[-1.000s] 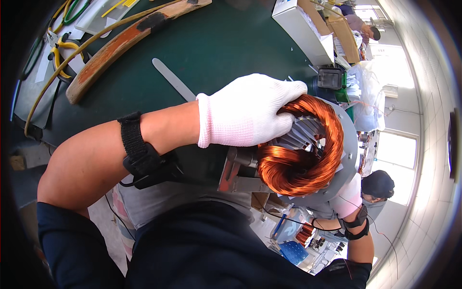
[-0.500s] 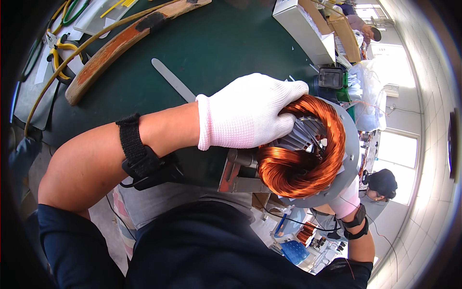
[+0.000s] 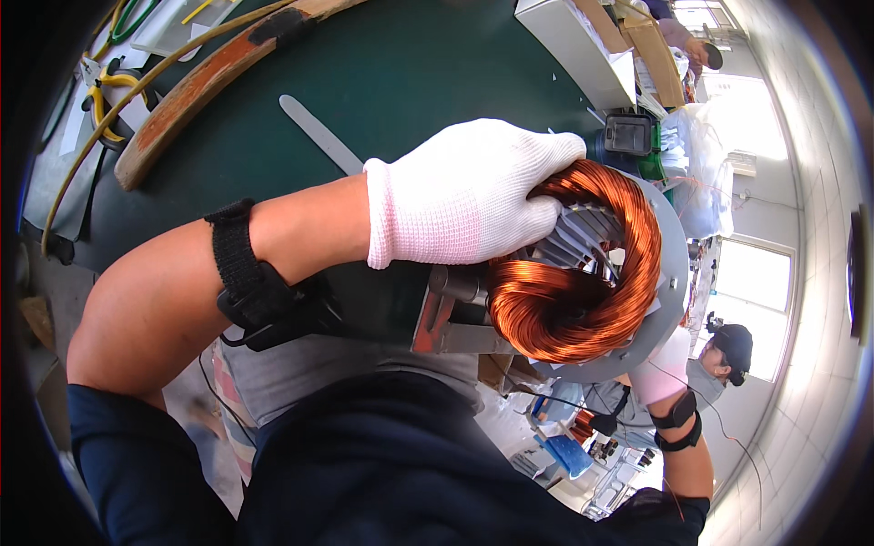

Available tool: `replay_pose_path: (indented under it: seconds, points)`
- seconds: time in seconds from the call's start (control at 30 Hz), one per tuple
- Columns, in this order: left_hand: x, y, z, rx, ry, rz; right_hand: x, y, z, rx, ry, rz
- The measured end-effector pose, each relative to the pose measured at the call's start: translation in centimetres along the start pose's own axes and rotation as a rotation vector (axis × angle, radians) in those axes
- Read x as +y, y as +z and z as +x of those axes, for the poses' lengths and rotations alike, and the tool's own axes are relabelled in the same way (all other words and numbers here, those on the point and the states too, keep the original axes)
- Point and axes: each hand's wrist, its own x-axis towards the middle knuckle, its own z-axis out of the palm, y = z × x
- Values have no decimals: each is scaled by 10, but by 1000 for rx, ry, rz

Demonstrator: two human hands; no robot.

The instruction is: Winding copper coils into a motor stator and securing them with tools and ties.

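A dark green worktop (image 3: pixel 437 64) fills the upper half, with bright windows (image 3: pixel 751 282) on the right. At its far right, a white box (image 3: pixel 569 50) stands before a cardboard box, contents hard to make out; a black tub (image 3: pixel 628 134) sits near a clear plastic bag (image 3: pixel 710 196). Yellow-handled pliers (image 3: pixel 98 107) and a curved wooden bar (image 3: pixel 196 100) lie at left, and a flat metal strip (image 3: pixel 319 135) runs behind the left wrist. Right of centre, by the near edge, the copper winding (image 3: pixel 642 273) bulges from a grey housing (image 3: pixel 674 264). The left hand (image 3: pixel 473 196) grips its upper side; the right hand (image 3: pixel 666 362) is partly hidden beside the housing, its hold impossible to tell. Green surface stretches between bar and white box.
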Motion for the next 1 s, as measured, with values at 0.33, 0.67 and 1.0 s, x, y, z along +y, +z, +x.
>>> replay_pose_path:
  seconds: [0.33, 0.67, 1.0]
  points:
    - [1, -2, 0, -56, -35, -16, 10, -9, 5, -120, -49, 98]
    - [2, -5, 0, -44, -23, -33, 10, -24, 8, -155, -22, 509]
    - [1, 0, -1, -26, -11, -32, -44, -32, 21, -168, 19, 938]
